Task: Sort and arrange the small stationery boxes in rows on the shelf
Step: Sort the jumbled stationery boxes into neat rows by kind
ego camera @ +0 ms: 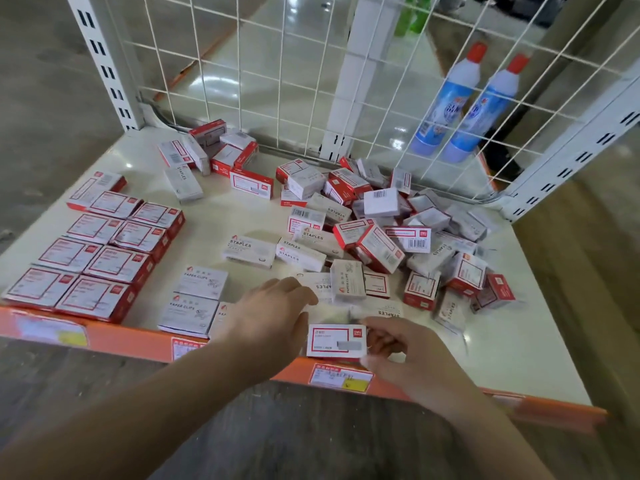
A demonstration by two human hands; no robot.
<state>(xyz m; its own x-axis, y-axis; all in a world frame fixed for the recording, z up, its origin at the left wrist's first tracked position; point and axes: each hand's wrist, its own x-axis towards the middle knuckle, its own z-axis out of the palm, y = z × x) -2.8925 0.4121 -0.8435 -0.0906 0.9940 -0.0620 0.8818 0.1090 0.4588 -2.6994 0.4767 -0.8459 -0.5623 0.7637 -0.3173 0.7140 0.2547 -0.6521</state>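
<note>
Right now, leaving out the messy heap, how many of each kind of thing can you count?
Red-bordered boxes in rows: 9
Paper clips boxes: 3, one partly under the left hand
Red-bordered box held by the right hand: 1
Blue-and-white bottles: 2
Total: 15

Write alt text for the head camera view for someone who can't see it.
A person's right hand grips a red-and-white box at the shelf's orange front edge, while the left hand rests on boxes beside it. Red boxes sit in neat rows at left; a jumbled pile fills the right.
</note>
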